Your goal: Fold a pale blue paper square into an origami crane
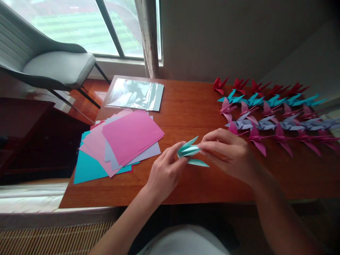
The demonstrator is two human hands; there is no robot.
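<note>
A pale mint-green folded paper crane (pixel 190 151) is held just above the wooden table (pixel 183 117), near its front edge. My left hand (pixel 168 166) pinches the crane's left end between thumb and fingers. From the other side, my right hand (pixel 225 150) grips a narrow middle point of the paper with its fingertips. One slim wing spreads up from the body and another points down to the right. The fingers hide part of the folds at both ends.
Left of my hands lies a fanned stack of coloured paper sheets (pixel 132 136). Behind it is a clear plastic packet of pale sheets (pixel 135 95). Rows of finished cranes, red (pixel 256 86), turquoise (pixel 251 100), pink (pixel 268 109), lavender (pixel 265 123) and magenta (pixel 256 138), line the right side. A grey chair (pixel 58 67) stands by the window.
</note>
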